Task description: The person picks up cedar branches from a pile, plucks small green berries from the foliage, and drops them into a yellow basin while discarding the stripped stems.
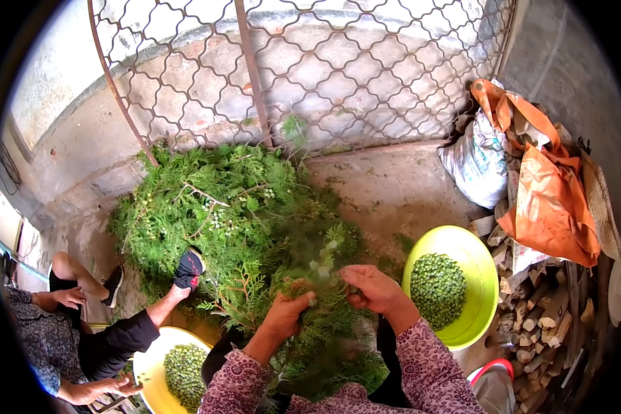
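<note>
Looks approx. partway: loose green berries (437,293) cover much of the R tub's (481,265) floor, w/ another batch (184,376) in the L tub (152,362). Left: big branch pile (179,238) up front, some pale berries (217,217) still on it, plus the green sprig (331,317) btwn the hands, over the lap. Sprig's long axis seems to run roughly fore-aft, tip prob. pointing away from the wearer; blurry, so can't be sure. L hand (288,319) grips it, thumb against fingers; R hand (376,290) is curled in a pinch beside it, can't tell on what.
</note>
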Motion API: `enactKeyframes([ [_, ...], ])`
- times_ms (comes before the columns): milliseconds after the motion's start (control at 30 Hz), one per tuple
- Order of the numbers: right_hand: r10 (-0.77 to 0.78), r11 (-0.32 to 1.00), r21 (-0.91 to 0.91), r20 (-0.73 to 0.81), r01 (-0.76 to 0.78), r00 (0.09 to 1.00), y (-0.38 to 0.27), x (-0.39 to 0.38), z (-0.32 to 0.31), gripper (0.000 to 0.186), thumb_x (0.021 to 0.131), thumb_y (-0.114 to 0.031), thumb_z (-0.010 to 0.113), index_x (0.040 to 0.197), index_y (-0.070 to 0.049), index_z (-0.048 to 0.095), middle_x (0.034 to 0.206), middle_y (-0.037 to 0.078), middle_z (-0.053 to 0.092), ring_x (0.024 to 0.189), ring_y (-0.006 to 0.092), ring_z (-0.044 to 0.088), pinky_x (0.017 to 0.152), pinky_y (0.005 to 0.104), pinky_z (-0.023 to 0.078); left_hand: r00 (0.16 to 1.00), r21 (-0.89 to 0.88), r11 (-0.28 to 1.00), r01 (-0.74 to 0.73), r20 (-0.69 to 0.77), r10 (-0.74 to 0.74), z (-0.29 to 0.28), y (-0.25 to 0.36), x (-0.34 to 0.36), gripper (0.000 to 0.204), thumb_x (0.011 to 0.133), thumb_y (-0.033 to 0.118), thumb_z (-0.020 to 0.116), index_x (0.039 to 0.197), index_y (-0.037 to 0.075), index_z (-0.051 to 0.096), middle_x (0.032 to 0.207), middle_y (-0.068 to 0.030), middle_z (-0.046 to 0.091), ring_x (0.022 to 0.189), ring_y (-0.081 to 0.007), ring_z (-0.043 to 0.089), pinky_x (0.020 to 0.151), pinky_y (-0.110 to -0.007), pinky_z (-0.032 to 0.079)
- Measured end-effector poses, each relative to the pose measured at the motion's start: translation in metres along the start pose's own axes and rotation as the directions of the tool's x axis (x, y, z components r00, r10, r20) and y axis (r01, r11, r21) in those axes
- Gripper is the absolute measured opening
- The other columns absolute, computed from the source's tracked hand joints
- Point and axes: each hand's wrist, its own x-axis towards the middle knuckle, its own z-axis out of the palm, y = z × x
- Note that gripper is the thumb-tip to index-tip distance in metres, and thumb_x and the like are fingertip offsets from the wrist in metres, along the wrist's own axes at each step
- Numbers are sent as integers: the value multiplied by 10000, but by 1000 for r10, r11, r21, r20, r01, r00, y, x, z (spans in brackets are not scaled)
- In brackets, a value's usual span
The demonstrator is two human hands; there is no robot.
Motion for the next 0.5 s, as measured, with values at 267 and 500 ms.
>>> enactKeyframes([
  [267, -278, 949, -193, -148, 248, 949, 0, 0, 11, 90, 827, -122, 583, 867, -42, 579, 685, -18, 524, 496, 61, 431, 431, 198, 334, 1000, -26, 1000, -9, 14, 10, 2, -3, 2, 252, 820, 19, 553, 1070, 28, 523, 1005, -41, 576, 858, -132, 553, 742, -272, 467],
  [500, -592, 724, -582, -248, 370, 767, 13, 12, 0, 96, 846, -135, 555, 859, -46, 584, 688, -32, 523, 530, 42, 457, 441, 179, 349, 997, 34, 996, -80, 13, 79, 19, -8, 12, 193, 821, 26, 551, 1011, -6, 549, 956, -36, 583, 853, -118, 537, 751, -251, 440],
])
